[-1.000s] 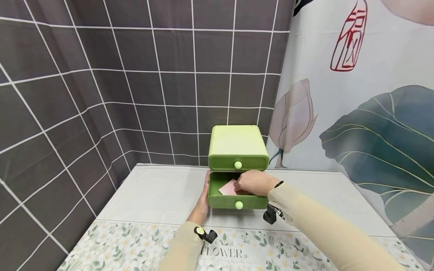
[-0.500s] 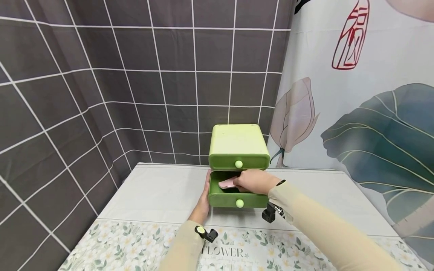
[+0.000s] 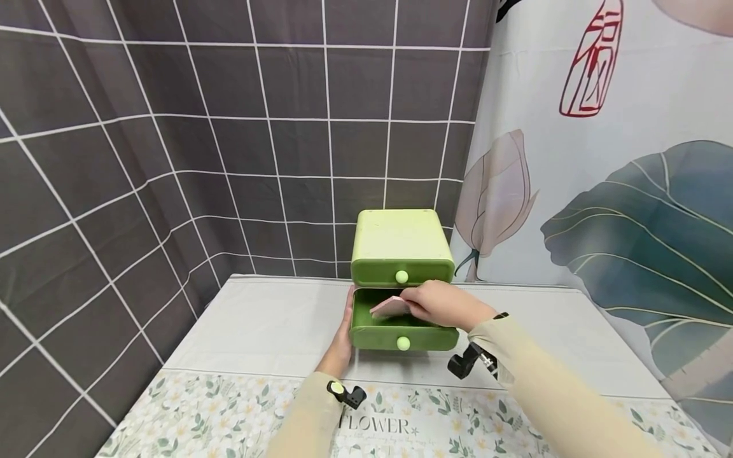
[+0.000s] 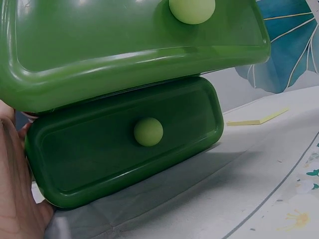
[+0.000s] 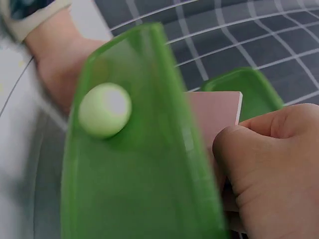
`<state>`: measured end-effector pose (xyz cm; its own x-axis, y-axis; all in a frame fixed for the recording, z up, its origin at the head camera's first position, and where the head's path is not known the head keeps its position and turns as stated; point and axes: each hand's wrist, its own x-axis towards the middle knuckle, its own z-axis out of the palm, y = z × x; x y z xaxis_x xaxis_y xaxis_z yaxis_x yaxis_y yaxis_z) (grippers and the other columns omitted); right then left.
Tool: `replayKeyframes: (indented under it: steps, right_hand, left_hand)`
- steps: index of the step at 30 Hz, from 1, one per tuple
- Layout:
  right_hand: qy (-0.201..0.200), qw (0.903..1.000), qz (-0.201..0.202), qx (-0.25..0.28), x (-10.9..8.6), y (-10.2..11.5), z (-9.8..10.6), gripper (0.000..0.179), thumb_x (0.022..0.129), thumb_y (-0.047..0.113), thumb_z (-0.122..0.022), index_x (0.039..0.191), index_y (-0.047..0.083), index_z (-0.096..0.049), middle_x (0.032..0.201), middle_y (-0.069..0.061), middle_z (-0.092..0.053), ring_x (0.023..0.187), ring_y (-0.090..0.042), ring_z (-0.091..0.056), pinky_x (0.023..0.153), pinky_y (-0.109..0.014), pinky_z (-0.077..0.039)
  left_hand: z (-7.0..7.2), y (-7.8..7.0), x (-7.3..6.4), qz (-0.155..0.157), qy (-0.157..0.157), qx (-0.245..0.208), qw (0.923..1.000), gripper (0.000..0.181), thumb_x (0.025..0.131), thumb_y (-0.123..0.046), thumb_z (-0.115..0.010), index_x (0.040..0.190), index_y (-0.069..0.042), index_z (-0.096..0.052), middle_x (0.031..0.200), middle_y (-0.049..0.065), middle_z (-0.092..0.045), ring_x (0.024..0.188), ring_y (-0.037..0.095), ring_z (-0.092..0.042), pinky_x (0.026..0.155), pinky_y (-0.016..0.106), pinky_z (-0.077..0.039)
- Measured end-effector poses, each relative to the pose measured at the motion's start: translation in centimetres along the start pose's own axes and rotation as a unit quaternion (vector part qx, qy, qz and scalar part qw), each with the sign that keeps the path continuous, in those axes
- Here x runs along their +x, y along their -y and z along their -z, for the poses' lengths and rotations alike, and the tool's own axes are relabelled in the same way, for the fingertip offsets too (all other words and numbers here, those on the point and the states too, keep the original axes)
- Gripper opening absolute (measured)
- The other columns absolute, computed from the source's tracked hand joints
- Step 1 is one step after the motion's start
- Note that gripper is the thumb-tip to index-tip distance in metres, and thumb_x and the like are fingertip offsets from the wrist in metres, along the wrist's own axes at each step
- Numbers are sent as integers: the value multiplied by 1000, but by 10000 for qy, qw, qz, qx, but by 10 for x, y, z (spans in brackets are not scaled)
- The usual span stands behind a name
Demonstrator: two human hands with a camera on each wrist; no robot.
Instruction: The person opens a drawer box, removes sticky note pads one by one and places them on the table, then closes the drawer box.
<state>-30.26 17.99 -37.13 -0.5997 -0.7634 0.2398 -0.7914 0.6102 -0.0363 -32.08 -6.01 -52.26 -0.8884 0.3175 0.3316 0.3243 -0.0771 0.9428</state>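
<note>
A small green drawer cabinet [image 3: 403, 234] stands on the table with one drawer [image 3: 372, 338] pulled out. Over that drawer my right hand [image 3: 443, 303] pinches a pink sticky note pad [image 3: 390, 307] between thumb and fingers, tilted up from the drawer's floor. In the right wrist view, the pad [image 5: 217, 107] shows a pale edge, and its lower part is hidden behind the drawer front. My left hand [image 3: 341, 337] lies along the cabinet's left side with its fingers extended. Below the pulled-out drawer, a closed drawer [image 4: 99, 154] with a round knob shows in the left wrist view.
A yellow folded strip [image 4: 259, 121] lies on the table right of the cabinet. A patterned mat [image 3: 217, 413] covers the table's front part. Dark checked cloth [image 3: 275, 146] hangs behind and left, and a printed white curtain [image 3: 515, 95] hangs at the right.
My right hand has shifted slightly right and up, and the pink sticky note pad has tilted up from lying nearly flat in the drawer. My left hand has stayed at the cabinet's side.
</note>
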Motion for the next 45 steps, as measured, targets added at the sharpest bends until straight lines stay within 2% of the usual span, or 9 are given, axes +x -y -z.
replayKeyframes:
  steps: [7, 11, 16, 22, 26, 32, 35, 41, 45]
  right_hand:
    - [-646, 9963, -295, 482, -17, 3, -5, 12, 99, 8, -58, 93, 16, -66, 68, 14, -49, 59, 0, -44, 57, -22, -44]
    - [-989, 9908, -547, 751, -27, 2, -9, 11, 100, 10, -59, 103, 12, -70, 71, 15, -52, 61, 1, -46, 59, -22, -46]
    - [-1364, 9833, -766, 935, -34, 1, -14, 11, 99, 9, -62, 104, 10, -71, 70, 14, -52, 60, -1, -46, 57, -23, -45]
    - [-1823, 9663, -1236, 1332, -45, 1, -22, 13, 99, 8, -61, 106, 10, -71, 76, 11, -58, 65, -4, -49, 59, -25, -46]
    - [-2475, 9422, -1520, 1667, -55, 0, -32, 15, 99, 4, -59, 108, 6, -71, 78, 7, -62, 65, -5, -50, 59, -26, -49]
    - [-3402, 8825, -2293, 2299, -74, -3, -49, 14, 99, 0, -56, 100, 2, -69, 67, 5, -54, 57, -6, -44, 48, -24, -40]
    - [-3654, 8588, -2632, 2443, -81, -5, -55, 15, 101, 1, -53, 98, 1, -68, 67, 1, -55, 56, -6, -43, 47, -22, -39]
    - [-3939, 8276, -2982, 2665, -89, -7, -60, 18, 103, 2, -51, 96, -4, -66, 84, -13, -72, 77, 2, -60, 68, -13, -52]
    - [-4065, 8086, -3032, 2984, -93, -8, -59, 21, 105, 3, -48, 100, -9, -66, 97, -25, -73, 86, 7, -65, 74, -12, -55]
  left_hand:
    - [1, 2, 0, -18, -8, -35, 10000, 61, 108, -51, -7, 164, -28, 5, 170, -2, 7, 155, 25, 9, 122, 58, 7]
    - [1, 2, 1, 45, -4, -91, 9999, 64, 108, -52, -7, 164, -24, 7, 170, -1, 8, 155, 26, 10, 121, 60, 7]
    - [2, 0, 1, 143, -37, -199, 9997, 65, 107, -54, -8, 164, -25, 7, 170, -1, 8, 155, 26, 11, 121, 60, 7]
    - [3, -2, 1, 259, -129, -243, 9993, 62, 107, -54, -10, 164, -31, 5, 171, 0, 8, 155, 26, 11, 121, 60, 8]
    - [3, -2, 0, 222, -183, -195, 9994, 63, 107, -54, -10, 164, -30, 4, 171, 0, 7, 156, 26, 10, 122, 59, 7]
    - [0, 0, -1, 90, -60, -206, 9997, 64, 108, -53, -10, 164, -26, 6, 171, -3, 5, 156, 24, 9, 122, 58, 7]
    - [-1, 1, -1, 75, -56, -188, 9998, 63, 108, -53, -10, 164, -27, 5, 170, -6, 4, 156, 22, 8, 122, 58, 6]
    - [-1, 2, -2, -12, -116, -237, 9997, 59, 109, -48, -9, 164, -30, 1, 171, -4, 2, 156, 22, 5, 123, 55, 5]
    - [-1, 2, -3, -27, -170, -228, 9996, 58, 109, -47, -9, 164, -31, 0, 171, -5, 0, 156, 22, 4, 123, 55, 5]
